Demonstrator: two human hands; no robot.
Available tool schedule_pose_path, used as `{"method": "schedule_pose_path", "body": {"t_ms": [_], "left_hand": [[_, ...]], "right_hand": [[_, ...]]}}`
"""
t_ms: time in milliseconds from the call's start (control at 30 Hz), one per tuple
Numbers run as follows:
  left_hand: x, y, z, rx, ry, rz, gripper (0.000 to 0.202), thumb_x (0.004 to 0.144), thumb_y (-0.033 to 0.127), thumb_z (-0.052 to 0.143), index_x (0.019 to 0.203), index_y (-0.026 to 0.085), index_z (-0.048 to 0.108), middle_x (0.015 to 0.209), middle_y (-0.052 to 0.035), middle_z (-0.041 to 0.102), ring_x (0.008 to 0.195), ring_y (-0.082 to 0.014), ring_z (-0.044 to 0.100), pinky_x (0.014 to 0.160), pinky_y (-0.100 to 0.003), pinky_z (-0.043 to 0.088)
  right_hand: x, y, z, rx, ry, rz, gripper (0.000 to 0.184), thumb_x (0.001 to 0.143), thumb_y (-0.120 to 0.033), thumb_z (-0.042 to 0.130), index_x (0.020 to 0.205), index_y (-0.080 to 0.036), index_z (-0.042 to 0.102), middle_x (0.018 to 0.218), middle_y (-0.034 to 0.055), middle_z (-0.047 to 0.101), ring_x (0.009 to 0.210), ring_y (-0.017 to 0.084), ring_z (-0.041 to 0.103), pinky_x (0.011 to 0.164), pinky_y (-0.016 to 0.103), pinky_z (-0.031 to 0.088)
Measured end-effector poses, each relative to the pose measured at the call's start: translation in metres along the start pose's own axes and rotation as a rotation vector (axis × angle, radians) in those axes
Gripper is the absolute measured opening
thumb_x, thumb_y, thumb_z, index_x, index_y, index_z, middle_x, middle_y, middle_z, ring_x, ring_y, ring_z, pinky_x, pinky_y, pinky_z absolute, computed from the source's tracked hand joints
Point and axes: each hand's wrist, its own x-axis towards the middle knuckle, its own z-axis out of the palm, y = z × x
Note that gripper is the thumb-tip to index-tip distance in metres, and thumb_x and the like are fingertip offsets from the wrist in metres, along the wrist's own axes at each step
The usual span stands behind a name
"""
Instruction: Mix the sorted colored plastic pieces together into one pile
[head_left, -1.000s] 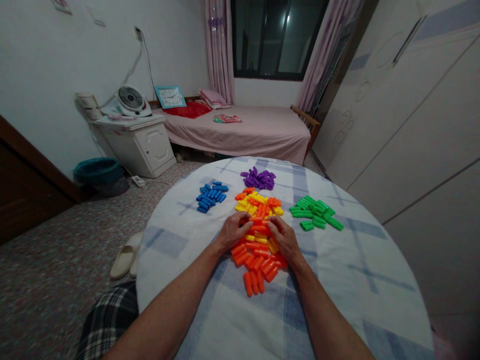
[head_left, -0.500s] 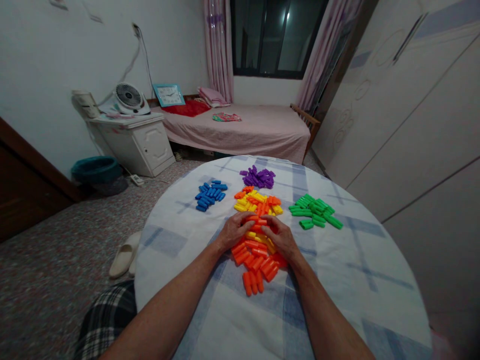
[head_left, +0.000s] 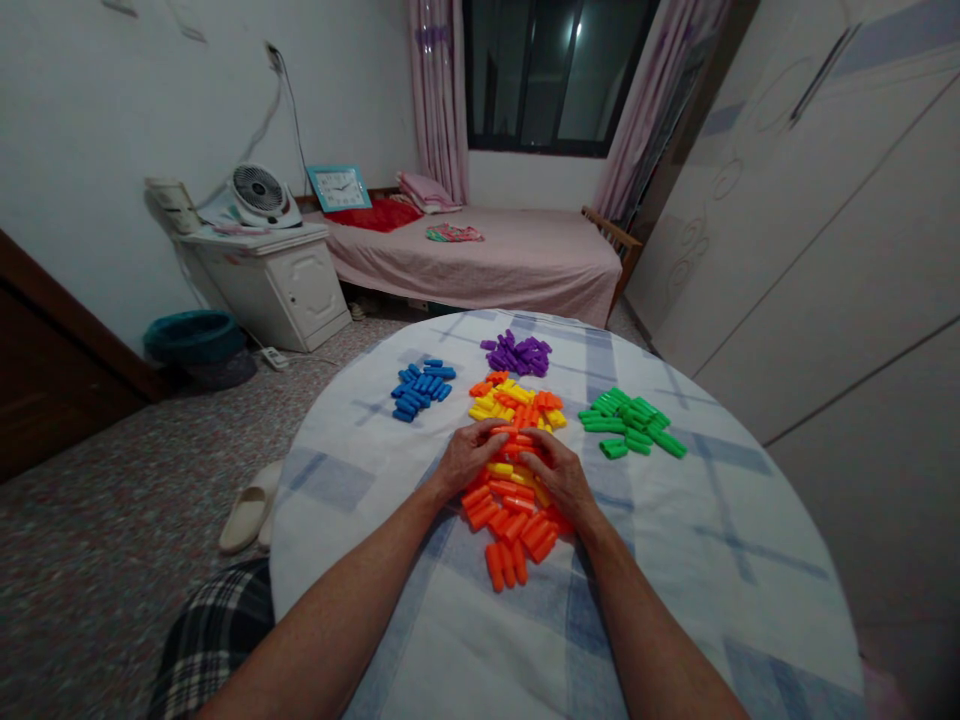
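Note:
A mixed heap of orange and yellow plastic pegs (head_left: 512, 520) lies in the middle of a round table with a white checked cloth (head_left: 660, 560). My left hand (head_left: 466, 458) and my right hand (head_left: 556, 476) rest on the heap from either side, fingertips curled in and nearly touching over the orange pegs at its centre. Whether either hand actually grips a peg is hidden by the fingers. Sorted piles lie beyond: blue pegs (head_left: 421, 388) at the left, purple pegs (head_left: 517, 355) at the far side, green pegs (head_left: 630, 422) at the right.
Behind the table stand a pink-covered bed (head_left: 487, 255), a white bedside cabinet (head_left: 270, 285) with a small fan (head_left: 258, 193), and a wardrobe (head_left: 817, 200) along the right. A teal basin (head_left: 193, 338) and slippers (head_left: 247, 515) lie on the floor at the left.
Both hands have drawn slightly closer together over the centre of the orange and yellow heap, fingertips now almost meeting. The sorted piles have not moved.

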Motion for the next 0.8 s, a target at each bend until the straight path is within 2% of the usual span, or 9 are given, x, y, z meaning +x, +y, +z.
{"method": "schedule_pose_path", "body": {"t_ms": [167,333,533,667,800], "left_hand": [[0.0020,-0.0003,0.0007,-0.060,0.022,-0.005,0.030,0.082,0.033,0.054,0.103,0.016,0.066,0.098,-0.0045,0.070,0.088,-0.0160,0.063,0.079,-0.026,0.050],[0.0025,-0.0018,-0.0012,-0.055,0.032,0.001,0.030,0.082,0.034,0.054,0.102,0.016,0.066,0.098,-0.0043,0.069,0.089,-0.0159,0.063,0.080,-0.026,0.050],[-0.0007,-0.0019,-0.0018,-0.001,-0.075,0.020,0.031,0.081,0.034,0.056,0.106,0.017,0.065,0.100,-0.0045,0.069,0.089,-0.0161,0.063,0.079,-0.026,0.051],[-0.0013,-0.0011,0.0010,0.010,-0.036,0.015,0.030,0.082,0.032,0.054,0.106,0.017,0.065,0.102,-0.0042,0.069,0.091,-0.0155,0.063,0.082,-0.025,0.049],[-0.0015,0.0002,0.0051,0.033,0.008,0.011,0.024,0.081,0.031,0.055,0.095,0.017,0.067,0.090,-0.0024,0.070,0.083,-0.0147,0.063,0.075,-0.023,0.049]], "right_hand": [[0.0002,-0.0010,-0.0018,0.059,0.002,0.036,0.029,0.080,-0.035,0.054,0.106,-0.023,0.061,0.103,0.0026,0.066,0.096,0.019,0.060,0.088,0.035,0.046],[0.0001,0.0056,-0.0039,0.091,0.075,0.091,0.028,0.078,-0.040,0.055,0.096,-0.020,0.064,0.093,0.0036,0.067,0.088,0.019,0.062,0.083,0.034,0.048],[-0.0004,0.0058,-0.0003,-0.035,0.024,-0.015,0.028,0.079,-0.034,0.055,0.103,-0.022,0.064,0.104,0.0055,0.067,0.096,0.020,0.060,0.088,0.036,0.046],[-0.0003,0.0064,0.0014,-0.090,0.047,-0.006,0.027,0.081,-0.035,0.051,0.101,-0.023,0.065,0.102,0.0056,0.067,0.095,0.020,0.061,0.088,0.037,0.046],[-0.0008,0.0045,0.0016,-0.101,0.056,0.009,0.027,0.081,-0.037,0.050,0.100,-0.023,0.065,0.100,0.0057,0.068,0.095,0.021,0.061,0.087,0.037,0.046]]}}
